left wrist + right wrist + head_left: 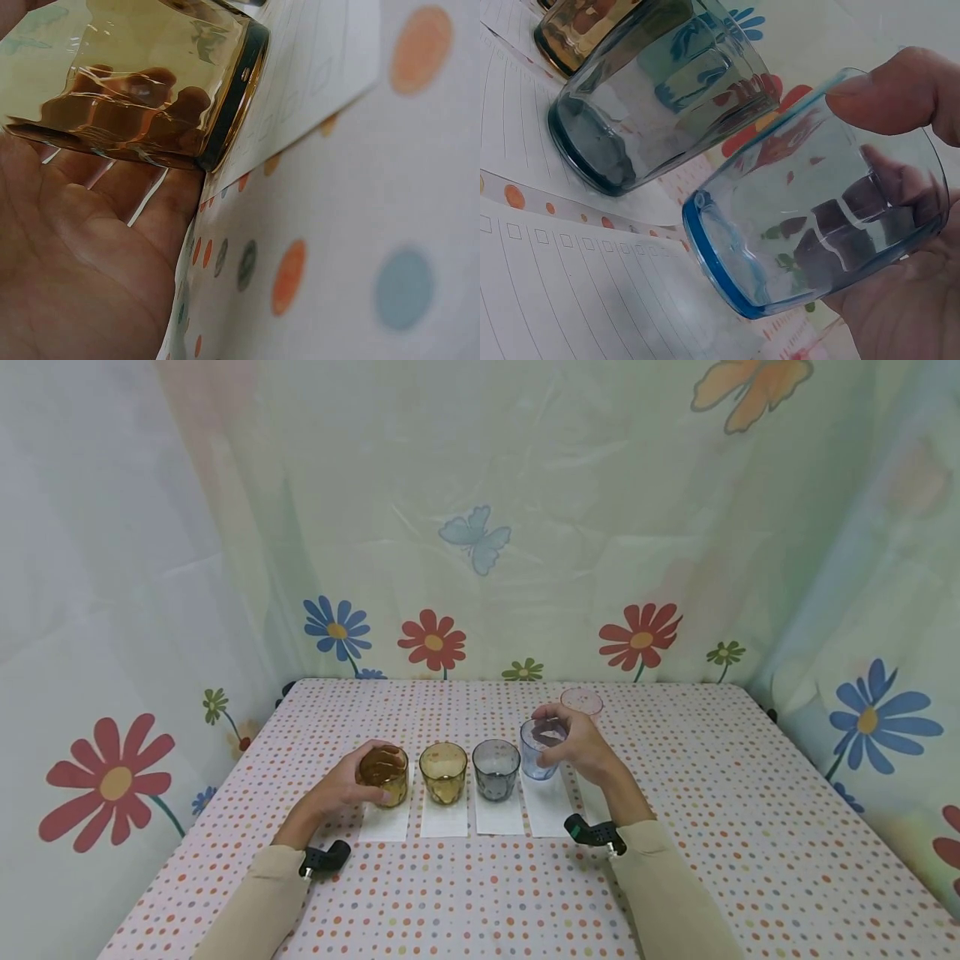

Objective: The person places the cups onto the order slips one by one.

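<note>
At the left end of a row of tinted glasses, my left hand [347, 787] grips a brown glass [399, 787], thumb in front and fingers behind. The left wrist view shows those fingers through the brown wall, with the base by a white paper strip [322, 67]. My right hand [588, 750] holds a blue glass [780, 225] between thumb and fingers at the row's right end. Whether its base touches the paper below, I cannot tell. Between the hands stand an amber-yellow glass [443, 774] and a grey glass [496, 774], both upright.
Behind my right hand is a pink glass [582, 701], partly hidden. White paper strips [499, 822] lie under and in front of the row, on a dotted tablecloth [450, 902]. Flower-printed curtains [540, 568] enclose the table's back and sides.
</note>
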A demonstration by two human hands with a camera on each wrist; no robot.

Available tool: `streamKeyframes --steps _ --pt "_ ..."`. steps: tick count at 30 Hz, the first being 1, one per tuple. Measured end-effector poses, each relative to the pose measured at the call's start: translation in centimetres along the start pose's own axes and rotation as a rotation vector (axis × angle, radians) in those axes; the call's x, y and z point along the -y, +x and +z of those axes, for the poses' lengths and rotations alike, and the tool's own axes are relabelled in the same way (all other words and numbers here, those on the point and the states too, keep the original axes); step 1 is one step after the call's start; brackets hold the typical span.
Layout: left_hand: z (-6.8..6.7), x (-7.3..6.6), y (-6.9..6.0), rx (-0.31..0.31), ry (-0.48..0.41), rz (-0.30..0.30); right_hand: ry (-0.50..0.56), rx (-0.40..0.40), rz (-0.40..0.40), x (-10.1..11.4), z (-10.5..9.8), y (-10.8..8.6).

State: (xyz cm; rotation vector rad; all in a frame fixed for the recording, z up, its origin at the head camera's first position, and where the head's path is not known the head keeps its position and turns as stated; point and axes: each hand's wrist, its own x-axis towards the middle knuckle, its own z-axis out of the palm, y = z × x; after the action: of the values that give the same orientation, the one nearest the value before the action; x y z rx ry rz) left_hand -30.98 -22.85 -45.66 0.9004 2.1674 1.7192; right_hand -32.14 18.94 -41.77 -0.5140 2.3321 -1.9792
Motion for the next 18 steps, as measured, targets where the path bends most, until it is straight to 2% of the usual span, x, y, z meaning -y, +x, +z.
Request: streamKeyframes --steps 18 --pt "-0.02 -0.14 -0.05 -0.008 0.026 -0.003 0.006 0.164 0.036 0.08 -0.55 -0.46"
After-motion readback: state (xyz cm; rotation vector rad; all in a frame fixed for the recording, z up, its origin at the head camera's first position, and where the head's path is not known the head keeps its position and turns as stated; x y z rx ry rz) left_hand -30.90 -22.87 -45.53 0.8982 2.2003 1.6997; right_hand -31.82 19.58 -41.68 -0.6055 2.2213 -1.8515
